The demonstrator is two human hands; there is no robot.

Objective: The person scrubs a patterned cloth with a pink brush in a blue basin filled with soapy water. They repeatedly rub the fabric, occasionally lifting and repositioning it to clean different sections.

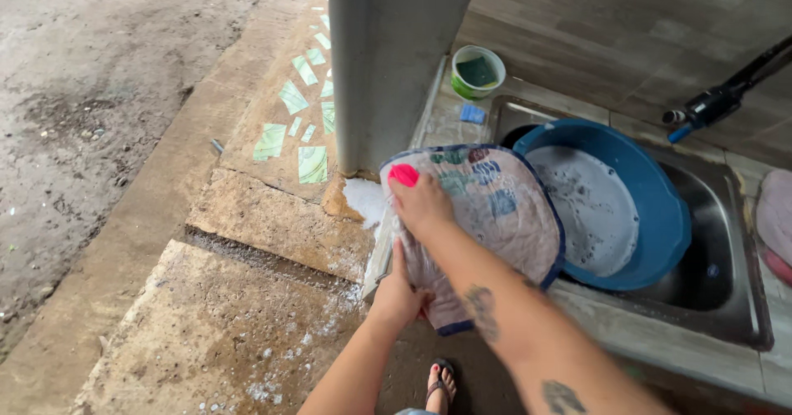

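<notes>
Pink brush (403,174), printed cloth (495,217), blue basin (660,209)

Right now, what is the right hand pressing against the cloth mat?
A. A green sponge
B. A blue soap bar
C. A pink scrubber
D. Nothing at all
C: the right hand holds a bright pink scrubber against the cloth mat, while the left hand grips the mat's lower edge; the green sponge sits in its cup.

Blue basin (660,209), pink brush (403,174)
</notes>
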